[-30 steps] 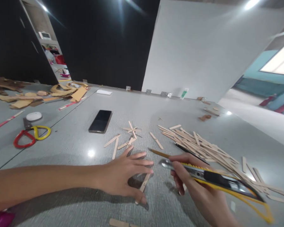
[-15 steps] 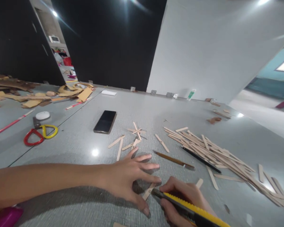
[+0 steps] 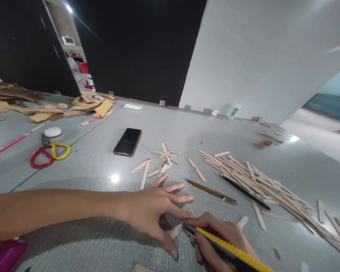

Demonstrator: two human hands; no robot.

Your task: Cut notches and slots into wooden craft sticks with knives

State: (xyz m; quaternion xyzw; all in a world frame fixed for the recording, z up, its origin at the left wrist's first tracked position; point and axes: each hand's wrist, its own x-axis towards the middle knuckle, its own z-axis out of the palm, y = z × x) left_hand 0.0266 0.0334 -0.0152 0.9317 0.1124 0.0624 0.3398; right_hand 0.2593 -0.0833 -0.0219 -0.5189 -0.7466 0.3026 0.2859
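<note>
Smartphone (image 3: 127, 142) and scissors (image 3: 53, 151) on a grey tabletop (image 3: 99, 172)
The smartphone lies flat, screen dark; to its left, the scissors, one handle red and one yellow, sit just beside a white oval object (image 3: 52, 132). Tan and brown scraps (image 3: 39, 118) litter the far left, near a red-and-white strip (image 3: 15, 142). Small metal brackets (image 3: 187, 108) line the back, where a black panel (image 3: 138, 49) meets a pale one (image 3: 243, 56).
</note>
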